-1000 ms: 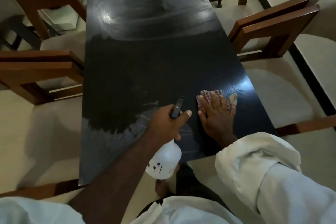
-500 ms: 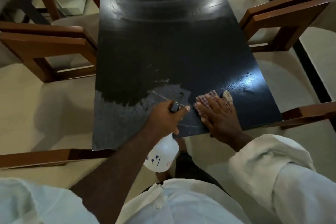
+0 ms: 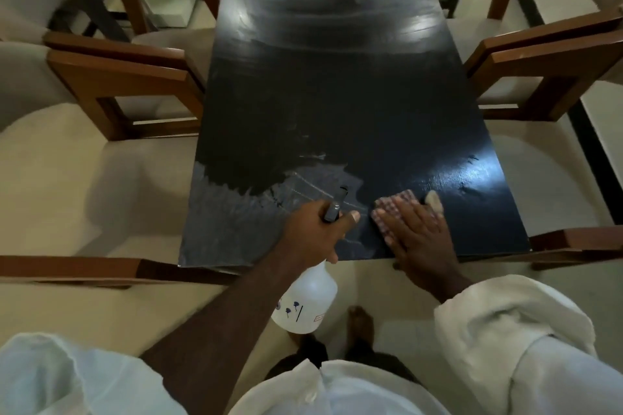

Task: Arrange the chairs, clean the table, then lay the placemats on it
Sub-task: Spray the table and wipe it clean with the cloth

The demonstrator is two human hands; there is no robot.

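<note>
Your left hand grips the white plastic spray bottle by its black trigger head, ready to mist, while just right of that grip your flat, unclenched right hand presses the checked cloth onto the glossy black counter.

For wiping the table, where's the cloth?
Head view: the checked cloth lies under the right hand at the table's near edge, right of the spray bottle.

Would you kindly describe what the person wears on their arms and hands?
Both the left hand and right hand are bare, with no gloves, rings or watch showing. The garment is loose white cloth: the left sleeve is pushed up, leaving the forearm bare, and the right sleeve bunches in folds near the wrist.
</note>
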